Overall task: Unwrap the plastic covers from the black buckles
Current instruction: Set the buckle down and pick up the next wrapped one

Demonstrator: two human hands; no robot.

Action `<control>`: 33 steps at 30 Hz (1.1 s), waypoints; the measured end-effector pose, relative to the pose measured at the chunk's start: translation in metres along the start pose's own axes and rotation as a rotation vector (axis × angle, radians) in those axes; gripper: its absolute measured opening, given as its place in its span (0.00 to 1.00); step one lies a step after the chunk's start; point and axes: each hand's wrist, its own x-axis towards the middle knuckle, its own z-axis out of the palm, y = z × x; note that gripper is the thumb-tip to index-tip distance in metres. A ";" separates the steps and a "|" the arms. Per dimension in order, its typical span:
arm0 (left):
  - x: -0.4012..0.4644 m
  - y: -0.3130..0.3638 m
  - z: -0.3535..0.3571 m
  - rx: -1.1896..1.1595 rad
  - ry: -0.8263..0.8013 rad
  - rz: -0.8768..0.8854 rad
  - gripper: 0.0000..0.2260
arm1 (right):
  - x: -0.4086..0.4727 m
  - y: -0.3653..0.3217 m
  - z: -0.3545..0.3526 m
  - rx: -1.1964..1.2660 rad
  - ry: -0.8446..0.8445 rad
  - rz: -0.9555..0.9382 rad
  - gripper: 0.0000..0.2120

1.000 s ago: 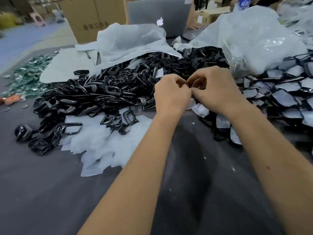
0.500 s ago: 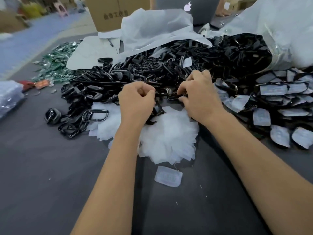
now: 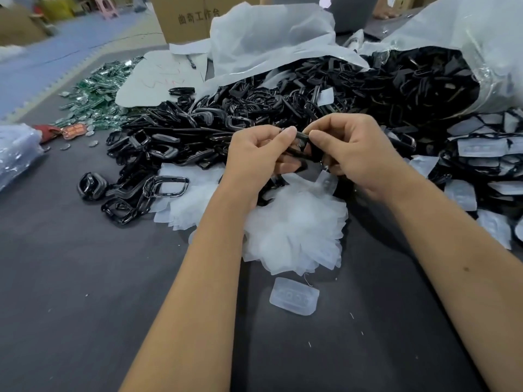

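Note:
Both hands are raised over the dark table and hold one black buckle (image 3: 300,150) between them. My left hand (image 3: 254,157) pinches its left end with thumb and fingers. My right hand (image 3: 356,152) pinches its right end. A bit of clear plastic cover (image 3: 327,181) hangs below my right hand's fingers. Under the hands lies a heap of removed clear covers (image 3: 294,230). Behind them spreads a big pile of bare black buckles (image 3: 254,108). Still-wrapped buckles (image 3: 486,165) lie at the right.
One loose clear cover (image 3: 294,297) lies on the grey table (image 3: 85,306) near me. White plastic sheeting (image 3: 268,38) and a large clear bag (image 3: 481,38) stand behind the piles. Green packets (image 3: 96,91) are at the far left, a cardboard box (image 3: 192,18) behind.
My hands parted and went down to the pile, then came back together and lifted with a buckle held between them. The view shifted left, showing the cover heap and loose cover.

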 end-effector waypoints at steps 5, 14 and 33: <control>0.003 0.002 -0.001 -0.085 0.196 -0.010 0.09 | 0.001 0.005 0.002 -0.449 0.000 -0.155 0.03; 0.004 0.004 -0.005 -0.209 0.317 0.033 0.16 | -0.004 -0.001 0.014 -0.842 -0.131 -0.182 0.07; 0.005 -0.005 -0.006 -0.139 0.233 0.032 0.10 | 0.001 0.000 0.016 -0.389 0.014 -0.115 0.20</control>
